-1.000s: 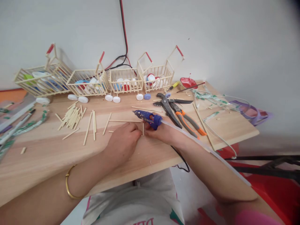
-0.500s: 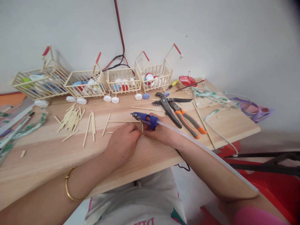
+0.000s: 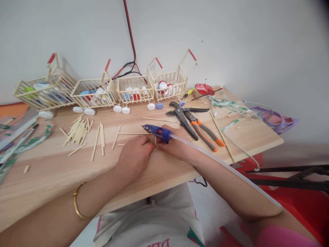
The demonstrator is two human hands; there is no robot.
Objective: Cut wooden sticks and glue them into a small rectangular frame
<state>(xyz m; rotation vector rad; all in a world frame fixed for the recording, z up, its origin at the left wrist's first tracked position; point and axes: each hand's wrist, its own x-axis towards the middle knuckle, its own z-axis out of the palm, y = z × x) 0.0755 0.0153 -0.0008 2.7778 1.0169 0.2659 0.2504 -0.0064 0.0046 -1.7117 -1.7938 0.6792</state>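
My right hand (image 3: 174, 144) is closed round a blue hot glue gun (image 3: 159, 133), its nozzle pointing left and a long clear glue stick (image 3: 205, 154) trailing from its back along my forearm. Beside it, my left hand (image 3: 136, 152) is closed, fingertips pinching at a short wooden stick (image 3: 155, 140) where both hands meet. The fingers partly hide that stick. A longer wooden stick (image 3: 132, 133) lies flat behind my left hand, and another stick (image 3: 116, 137) lies slantwise at its left end.
Miniature stick-built carts (image 3: 135, 90) holding bottle caps line the wall. A pile of short sticks (image 3: 78, 130) lies left. Black-jawed pliers (image 3: 183, 120) and orange-handled pliers (image 3: 205, 133) lie right, near a red dish (image 3: 204, 90), a yellow cutter (image 3: 189, 92) and green-white plastic wrappers (image 3: 231, 125).
Both hands and the glue gun stay nearly in place, close together. The whole view has shifted very slightly.
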